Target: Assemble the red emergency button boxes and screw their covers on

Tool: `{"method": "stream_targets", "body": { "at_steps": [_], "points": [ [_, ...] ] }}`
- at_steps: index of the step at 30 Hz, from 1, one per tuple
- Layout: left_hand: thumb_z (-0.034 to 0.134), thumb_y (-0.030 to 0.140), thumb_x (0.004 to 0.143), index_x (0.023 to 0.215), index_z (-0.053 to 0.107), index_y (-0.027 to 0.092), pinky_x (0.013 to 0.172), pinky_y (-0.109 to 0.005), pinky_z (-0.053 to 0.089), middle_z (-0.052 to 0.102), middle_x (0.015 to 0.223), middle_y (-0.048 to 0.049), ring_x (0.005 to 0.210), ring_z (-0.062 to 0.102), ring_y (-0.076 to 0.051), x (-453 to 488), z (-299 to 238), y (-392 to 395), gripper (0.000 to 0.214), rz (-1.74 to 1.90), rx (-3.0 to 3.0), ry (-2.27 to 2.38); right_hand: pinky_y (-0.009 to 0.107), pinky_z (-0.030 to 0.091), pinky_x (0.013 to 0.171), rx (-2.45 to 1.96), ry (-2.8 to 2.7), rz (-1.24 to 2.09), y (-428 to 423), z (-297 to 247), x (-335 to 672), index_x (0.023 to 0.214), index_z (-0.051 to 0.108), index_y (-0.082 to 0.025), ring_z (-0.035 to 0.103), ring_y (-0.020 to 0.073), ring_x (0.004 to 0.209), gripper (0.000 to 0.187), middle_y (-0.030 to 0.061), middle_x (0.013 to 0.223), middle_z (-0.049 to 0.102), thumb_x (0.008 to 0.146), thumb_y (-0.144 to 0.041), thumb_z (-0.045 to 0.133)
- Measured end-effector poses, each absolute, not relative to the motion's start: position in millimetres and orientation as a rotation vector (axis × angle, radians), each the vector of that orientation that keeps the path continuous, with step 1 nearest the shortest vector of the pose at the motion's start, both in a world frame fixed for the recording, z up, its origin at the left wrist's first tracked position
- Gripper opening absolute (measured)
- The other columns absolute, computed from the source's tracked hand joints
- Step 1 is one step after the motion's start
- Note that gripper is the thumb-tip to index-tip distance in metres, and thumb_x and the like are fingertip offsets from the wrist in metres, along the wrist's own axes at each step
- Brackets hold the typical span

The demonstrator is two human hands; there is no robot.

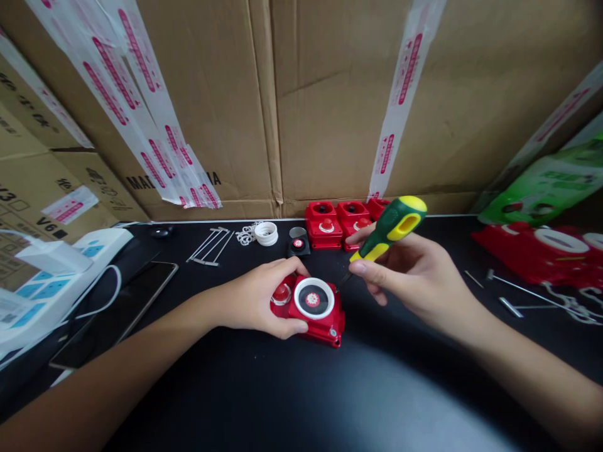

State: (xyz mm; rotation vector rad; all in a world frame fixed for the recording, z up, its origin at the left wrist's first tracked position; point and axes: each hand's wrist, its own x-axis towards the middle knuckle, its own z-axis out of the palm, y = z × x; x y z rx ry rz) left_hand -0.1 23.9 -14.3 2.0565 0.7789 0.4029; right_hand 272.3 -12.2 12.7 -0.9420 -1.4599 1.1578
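Observation:
My left hand (261,300) is wrapped round the left side of a small red plastic unit (315,311) lying on the black table (282,389). The unit has a white ring on top with a dark disc and a red toothed centre, plus a red button by my fingers. My right hand (405,276) grips a screwdriver (389,229) with a green and yellow handle. Its tip points down toward the unit's right edge.
Three more red units (346,223) stand by the cardboard wall. Near them lie a white ring (266,233), a black part (298,243) and metal rods (210,246). A phone (117,314) and white box (51,276) sit left; red parts (541,254) and rods right.

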Motion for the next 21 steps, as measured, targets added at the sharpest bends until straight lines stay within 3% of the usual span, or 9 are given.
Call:
{"method": "stream_targets", "body": {
  "at_steps": [7, 11, 18, 21],
  "points": [
    [0.09, 0.045, 0.075, 0.119, 0.058, 0.023, 0.085, -0.036, 0.058, 0.072, 0.12, -0.008, 0.101, 0.072, -0.026, 1, -13, 24, 0.059, 0.41, 2.062, 0.765, 0.021, 0.061, 0.06, -0.881, -1.594, 1.18, -15, 18, 277, 0.115, 0.075, -0.027, 0.069, 0.0121, 0.073, 0.036, 0.0018, 0.103, 0.076, 0.083, -0.022, 0.091],
    [0.091, 0.046, 0.074, 0.12, 0.058, 0.023, 0.083, -0.035, 0.058, 0.072, 0.119, -0.0076, 0.099, 0.072, -0.026, 0, -11, 24, 0.06, 0.403, 2.098, 0.795, 0.018, 0.06, 0.055, -0.947, -1.544, 1.195, -16, 18, 276, 0.105, 0.078, -0.024, 0.064, 0.0104, 0.067, 0.032, -0.0004, 0.091, 0.074, 0.078, -0.023, 0.094],
    [0.091, 0.044, 0.074, 0.115, 0.06, 0.023, 0.082, -0.033, 0.057, 0.07, 0.117, -0.0058, 0.098, 0.07, -0.024, 0, -10, 22, 0.056, 0.387, 2.086, 0.794, 0.017, 0.06, 0.049, -0.914, -1.528, 1.079, -23, 29, 276, 0.117, 0.078, -0.029, 0.071, 0.0134, 0.076, 0.031, 0.0036, 0.111, 0.078, 0.088, -0.027, 0.087],
    [0.091, 0.043, 0.074, 0.114, 0.06, 0.023, 0.081, -0.032, 0.057, 0.07, 0.117, -0.0052, 0.097, 0.07, -0.023, 0, -10, 21, 0.054, 0.394, 2.082, 0.788, 0.015, 0.058, 0.047, -0.925, -1.488, 1.039, -27, 33, 278, 0.114, 0.078, -0.029, 0.07, 0.0123, 0.071, 0.03, 0.0016, 0.097, 0.078, 0.086, -0.028, 0.089]
  ]
}}
